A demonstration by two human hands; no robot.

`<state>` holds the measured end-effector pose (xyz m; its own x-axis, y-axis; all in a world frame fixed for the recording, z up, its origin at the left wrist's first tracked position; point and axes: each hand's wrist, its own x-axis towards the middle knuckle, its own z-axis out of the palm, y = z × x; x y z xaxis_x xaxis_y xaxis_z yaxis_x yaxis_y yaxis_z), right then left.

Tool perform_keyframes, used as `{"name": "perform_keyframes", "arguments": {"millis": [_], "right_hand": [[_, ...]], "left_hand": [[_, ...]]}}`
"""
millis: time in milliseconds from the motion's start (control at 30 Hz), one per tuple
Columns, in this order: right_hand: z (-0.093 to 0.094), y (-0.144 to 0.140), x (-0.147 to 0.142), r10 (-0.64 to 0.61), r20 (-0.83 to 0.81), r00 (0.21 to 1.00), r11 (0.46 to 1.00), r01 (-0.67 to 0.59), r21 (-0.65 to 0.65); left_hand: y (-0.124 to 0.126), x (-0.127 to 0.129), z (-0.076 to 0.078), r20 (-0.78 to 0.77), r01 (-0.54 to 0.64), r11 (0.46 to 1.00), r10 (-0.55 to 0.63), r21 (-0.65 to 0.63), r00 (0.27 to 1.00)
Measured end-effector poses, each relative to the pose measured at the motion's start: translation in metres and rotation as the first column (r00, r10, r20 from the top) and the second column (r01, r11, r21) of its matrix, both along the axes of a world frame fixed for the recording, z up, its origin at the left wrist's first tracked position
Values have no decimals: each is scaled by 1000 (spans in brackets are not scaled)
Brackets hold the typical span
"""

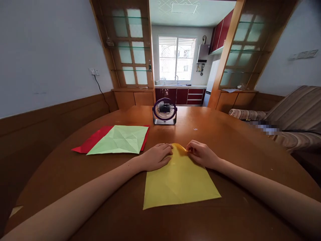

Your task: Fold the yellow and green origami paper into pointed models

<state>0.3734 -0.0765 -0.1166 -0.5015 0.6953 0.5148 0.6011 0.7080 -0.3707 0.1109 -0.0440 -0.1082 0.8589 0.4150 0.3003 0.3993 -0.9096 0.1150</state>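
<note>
Wooden table [225, 140], striped sofa [293, 113] right — bright kitchen window [177, 58] beyond (red cabinets [187, 95] below).

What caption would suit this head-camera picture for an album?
Left hand pressing a yellow paper sheet while right hand pinches its far edge, on a wooden table.

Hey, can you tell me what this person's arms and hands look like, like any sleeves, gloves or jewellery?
Both forearms are bare along all that shows, with no sleeve edge in the frame. The left hand and the right hand wear no gloves, and no ring, watch or bracelet shows on either wrist or on the fingers in view. The nails look short and unpainted, though they are small in the picture.
</note>
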Motion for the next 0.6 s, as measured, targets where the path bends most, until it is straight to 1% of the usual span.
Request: {"name": "perform_keyframes", "arguments": {"millis": [100, 233, 333, 433, 600], "right_hand": [[-2, -2, 1, 66, 29, 997, 997, -67, 47], [-3, -4, 2, 125, 21, 992, 987, -126, 96], [-2, -5, 2, 171, 23, 985, 980, -172, 96], [-3, -5, 3, 226, 62, 972, 968, -232, 98], [-2, -6, 3, 242, 116, 963, 960, -255, 117]], "left_hand": [[0, 0, -1, -7, -8, 1000, 8, 6, 1000], [-1, 0, 1, -40, -15, 1000, 15, 7, 999], [-1, 0, 2, -50, -26, 1000, 27, 14, 998], [-1, 0, 2, -52, -44, 999, 45, 21, 998], [0, 0, 1, -33, -61, 998, 62, 31, 998]]}}
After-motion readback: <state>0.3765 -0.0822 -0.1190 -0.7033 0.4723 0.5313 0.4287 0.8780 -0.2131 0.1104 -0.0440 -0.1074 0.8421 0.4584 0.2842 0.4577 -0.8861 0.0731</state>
